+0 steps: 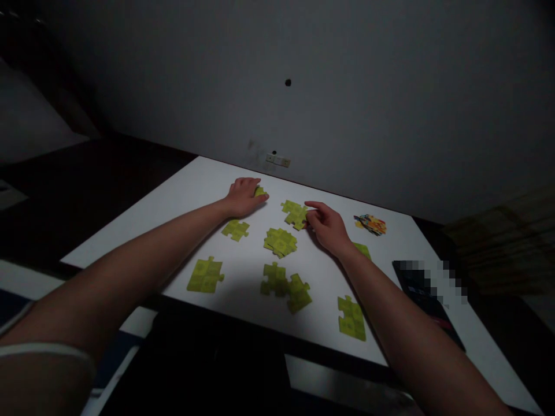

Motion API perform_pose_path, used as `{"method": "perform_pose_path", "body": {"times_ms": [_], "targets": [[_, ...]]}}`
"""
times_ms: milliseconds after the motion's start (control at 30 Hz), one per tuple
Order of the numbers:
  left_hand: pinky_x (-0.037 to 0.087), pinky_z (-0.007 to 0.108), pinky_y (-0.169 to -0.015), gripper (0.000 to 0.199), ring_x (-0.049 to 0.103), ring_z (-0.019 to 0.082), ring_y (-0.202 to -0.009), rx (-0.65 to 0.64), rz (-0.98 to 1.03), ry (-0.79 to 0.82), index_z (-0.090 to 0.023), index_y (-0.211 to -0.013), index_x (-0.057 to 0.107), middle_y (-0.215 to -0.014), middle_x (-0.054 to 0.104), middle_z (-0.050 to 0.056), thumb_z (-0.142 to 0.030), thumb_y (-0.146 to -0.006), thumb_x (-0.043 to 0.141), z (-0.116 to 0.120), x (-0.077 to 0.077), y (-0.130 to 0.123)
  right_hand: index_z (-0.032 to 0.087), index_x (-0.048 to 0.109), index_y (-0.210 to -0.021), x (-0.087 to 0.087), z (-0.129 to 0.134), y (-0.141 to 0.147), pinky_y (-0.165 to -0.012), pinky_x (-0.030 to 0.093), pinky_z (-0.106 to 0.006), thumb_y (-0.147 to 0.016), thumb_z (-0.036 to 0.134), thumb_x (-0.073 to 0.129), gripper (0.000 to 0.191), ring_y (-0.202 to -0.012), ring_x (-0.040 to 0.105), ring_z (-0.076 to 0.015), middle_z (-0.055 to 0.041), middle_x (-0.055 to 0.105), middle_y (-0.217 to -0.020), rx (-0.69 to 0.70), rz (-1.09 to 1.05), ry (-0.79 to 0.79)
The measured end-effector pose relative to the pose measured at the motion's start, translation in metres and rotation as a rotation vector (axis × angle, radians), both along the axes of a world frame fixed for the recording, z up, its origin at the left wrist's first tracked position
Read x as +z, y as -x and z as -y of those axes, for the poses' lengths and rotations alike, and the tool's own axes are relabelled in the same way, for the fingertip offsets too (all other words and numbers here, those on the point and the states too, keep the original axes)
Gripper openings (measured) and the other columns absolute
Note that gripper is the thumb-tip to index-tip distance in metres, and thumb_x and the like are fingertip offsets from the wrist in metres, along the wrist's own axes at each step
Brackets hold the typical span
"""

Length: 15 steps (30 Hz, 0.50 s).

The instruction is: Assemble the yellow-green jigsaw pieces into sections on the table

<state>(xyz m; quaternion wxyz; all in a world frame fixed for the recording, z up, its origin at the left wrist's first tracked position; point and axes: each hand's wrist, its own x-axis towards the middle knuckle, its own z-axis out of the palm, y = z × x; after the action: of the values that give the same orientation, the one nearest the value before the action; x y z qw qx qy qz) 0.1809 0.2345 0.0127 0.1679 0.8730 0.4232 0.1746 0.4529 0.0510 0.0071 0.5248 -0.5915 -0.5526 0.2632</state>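
My left hand [243, 197] lies at the far side of the white table, fingers stretched out. A yellow-green puzzle piece [261, 191] sits partly hidden between its thumb and fingers. My right hand [328, 226] is at the right edge of a pair of green puzzle pieces [295, 214] that touch or overlap. Its index finger points out above them, while the other fingers curl in at the nearer piece's edge. Between my hands and closer to me is a pile of green puzzle pieces [281, 242]. Another green piece [236, 230] lies below my left wrist.
Closer to me lie a large green piece [205, 275], two touching pieces [274, 279] and one at the front right [351, 318]. My right forearm partly covers another piece [362, 249]. A colourful heap [370, 225] and a dark flat object [416, 283] are at the right.
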Motion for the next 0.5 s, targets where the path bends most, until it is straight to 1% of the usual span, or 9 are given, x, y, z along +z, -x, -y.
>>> {"method": "perform_pose_path", "body": {"times_ms": [67,167,233,300,400,500], "targets": [[0.036,0.069,-0.14,0.078,0.043,0.048,-0.17,-0.028,0.033,-0.032,-0.017,-0.176,0.059,-0.185,0.056,0.024,-0.061,-0.111,0.057,0.0,0.001,-0.005,0.027,0.08,-0.127,0.0,0.0,0.001,-0.079,0.068,-0.042,-0.089,0.057,0.085,0.049,-0.078,0.082,-0.0259,0.0017,0.08,-0.081,0.018,-0.034,0.004],[0.04,0.069,-0.136,0.07,0.05,0.045,-0.164,-0.114,0.101,-0.098,-0.021,-0.169,0.068,-0.177,0.063,0.021,-0.058,-0.11,0.06,0.002,0.001,-0.003,0.029,0.08,-0.124,-0.001,-0.001,0.001,-0.083,0.072,-0.046,-0.088,0.057,0.086,0.046,-0.081,0.085,-0.0274,-0.0011,0.085,-0.091,0.044,-0.067,0.02],[0.042,0.069,-0.133,0.066,0.055,0.044,-0.16,-0.215,0.15,-0.161,-0.022,-0.164,0.072,-0.171,0.068,0.02,-0.056,-0.109,0.062,0.006,0.0,0.001,0.031,0.08,-0.123,-0.002,-0.002,0.001,-0.086,0.075,-0.05,-0.089,0.058,0.087,0.045,-0.084,0.086,-0.0289,-0.0028,0.087,-0.095,0.057,-0.075,0.028],[0.046,0.067,-0.13,0.059,0.061,0.043,-0.155,-0.348,0.182,-0.229,-0.022,-0.158,0.076,-0.163,0.073,0.02,-0.05,-0.108,0.064,0.01,0.002,0.003,0.031,0.08,-0.123,-0.003,-0.001,0.001,-0.089,0.076,-0.053,-0.089,0.061,0.089,0.046,-0.086,0.087,-0.03,-0.0041,0.089,-0.099,0.052,-0.083,0.031],[0.054,0.062,-0.124,0.049,0.071,0.04,-0.144,-0.542,0.172,-0.305,-0.023,-0.15,0.08,-0.151,0.08,0.019,-0.043,-0.11,0.062,0.018,0.01,-0.001,0.03,0.08,-0.121,-0.001,0.0,0.004,-0.092,0.077,-0.055,-0.087,0.06,0.091,0.047,-0.088,0.088,-0.0307,-0.0051,0.09,-0.101,0.028,-0.111,0.026],[0.058,0.058,-0.12,0.048,0.075,0.039,-0.138,-0.65,0.117,-0.352,-0.024,-0.154,0.078,-0.148,0.082,0.018,-0.044,-0.113,0.063,0.025,0.02,-0.006,0.03,0.082,-0.119,0.003,0.003,0.01,-0.095,0.077,-0.055,-0.087,0.057,0.093,0.042,-0.091,0.089,-0.0315,-0.0062,0.092,-0.105,0.017,-0.11,0.007]]}}
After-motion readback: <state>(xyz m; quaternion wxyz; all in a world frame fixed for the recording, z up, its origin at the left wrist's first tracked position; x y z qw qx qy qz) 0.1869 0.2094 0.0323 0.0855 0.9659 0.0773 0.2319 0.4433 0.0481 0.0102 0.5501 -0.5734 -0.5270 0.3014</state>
